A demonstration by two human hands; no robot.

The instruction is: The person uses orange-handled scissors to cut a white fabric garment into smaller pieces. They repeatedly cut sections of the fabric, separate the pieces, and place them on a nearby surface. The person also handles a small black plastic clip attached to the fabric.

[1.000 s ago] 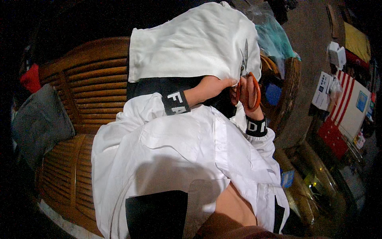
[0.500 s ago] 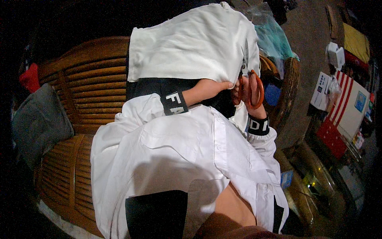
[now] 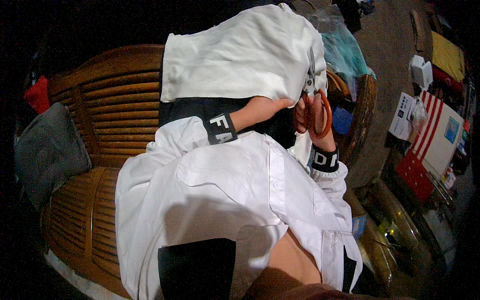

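Left hand (image 3: pixel 262 109) reaches up under the lower edge of a white woven cloth panel (image 3: pixel 240 55) held high in the far middle of the view; its fingers are tucked beneath the fabric and pinch that edge, though the exact grip is hidden by the cloth. Right hand (image 3: pixel 312 117) sits just right of it, fingers curled through the loops of a pair of orange-handled steel scissors (image 3: pixel 316 102). The blades point up along the panel's right edge, touching or nearly touching the fabric; whether they are parted cannot be told.

Both forearms wear white sleeves with black lettered cuffs. A loose white button-front shirt (image 3: pixel 225 200) spreads over the near middle, with a black rectangular patch (image 3: pixel 197 270) at its near hem. A band of black fabric (image 3: pixel 200 107) shows between panel and shirt.

Beneath lies a brown slatted wooden bench (image 3: pixel 100 130). A grey cushion (image 3: pixel 47 150) rests at its left end, a red cloth scrap (image 3: pixel 39 94) beyond it. At right: teal plastic sheeting (image 3: pixel 345 52), and a red-and-white striped flat box (image 3: pixel 435 145) on the floor.
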